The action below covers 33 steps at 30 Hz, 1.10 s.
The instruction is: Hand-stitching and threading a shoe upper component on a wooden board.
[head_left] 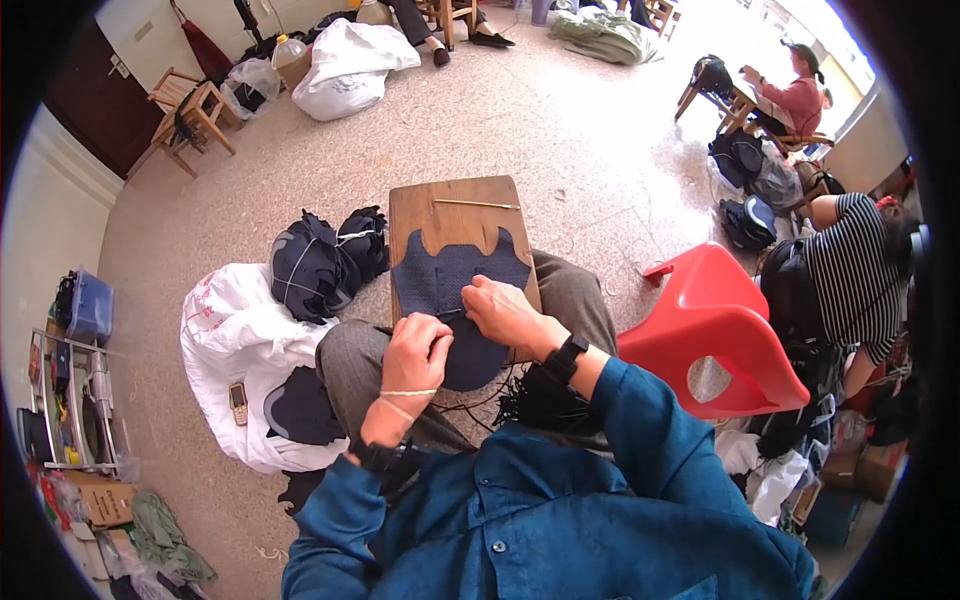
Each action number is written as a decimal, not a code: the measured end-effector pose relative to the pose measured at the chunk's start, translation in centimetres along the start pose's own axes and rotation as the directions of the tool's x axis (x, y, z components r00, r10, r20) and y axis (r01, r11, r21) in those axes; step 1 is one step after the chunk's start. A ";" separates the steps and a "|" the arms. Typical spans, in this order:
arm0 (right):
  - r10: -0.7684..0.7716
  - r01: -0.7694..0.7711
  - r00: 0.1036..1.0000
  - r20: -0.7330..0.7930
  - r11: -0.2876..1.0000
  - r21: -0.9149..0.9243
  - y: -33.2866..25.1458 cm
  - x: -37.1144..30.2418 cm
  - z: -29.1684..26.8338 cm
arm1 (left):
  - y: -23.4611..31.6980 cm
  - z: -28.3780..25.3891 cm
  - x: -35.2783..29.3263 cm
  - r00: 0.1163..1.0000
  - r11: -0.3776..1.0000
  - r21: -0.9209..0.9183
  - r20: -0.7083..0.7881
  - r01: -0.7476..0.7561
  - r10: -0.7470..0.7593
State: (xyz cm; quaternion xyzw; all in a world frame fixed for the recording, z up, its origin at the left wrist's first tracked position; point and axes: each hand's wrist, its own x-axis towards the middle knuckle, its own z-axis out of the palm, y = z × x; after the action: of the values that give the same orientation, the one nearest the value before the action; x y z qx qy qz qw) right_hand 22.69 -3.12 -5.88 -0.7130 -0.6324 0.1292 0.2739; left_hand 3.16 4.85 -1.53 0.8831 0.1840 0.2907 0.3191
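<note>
At far left a shelf rack [65,400] stands by the wall, and a white sack [235,330] lies on the floor with a small phone [238,402] on it and tied bundles of dark cut pieces [325,260] at its top. The left hand [418,355] is curled shut, pinching the near edge of the dark blue fabric piece [450,280]. That piece lies flat on a wooden board [455,205] resting across the person's knees, with a thin stick [478,204] lying near the board's far end. The right hand [505,312] is closed too, fingertips pressed on the fabric just beside the left, seemingly gripping a small tool or needle; it is too small to tell. This looks like stitching along the edge, and the next move calls for steady tension from the left hand. To the right stands a red plastic chair [715,335], and beyond it a seated person in a striped top [855,270].
</note>
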 end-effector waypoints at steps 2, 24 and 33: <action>-0.019 0.019 1.000 -0.014 1.000 -0.010 -0.1 0.1 0.3 | -0.9 2.1 0.0 1.000 0.999 0.046 0.003 -0.015 0.015; 0.196 -0.119 0.928 -0.316 0.962 0.247 -1.4 -1.9 1.5 | -5.3 1.2 -0.1 0.991 0.941 0.327 0.069 0.088 -0.116; 0.180 -0.081 0.905 -0.386 0.962 0.259 -1.2 -2.2 1.9 | -5.4 1.9 1.0 0.996 0.934 0.356 0.087 -0.019 -0.013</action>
State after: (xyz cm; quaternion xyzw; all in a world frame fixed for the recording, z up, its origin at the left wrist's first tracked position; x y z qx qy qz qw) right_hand 20.33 -4.79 -7.12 -0.7272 -0.4924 0.0709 0.4730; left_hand 4.34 8.41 -5.99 0.9385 0.2181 0.2138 0.1609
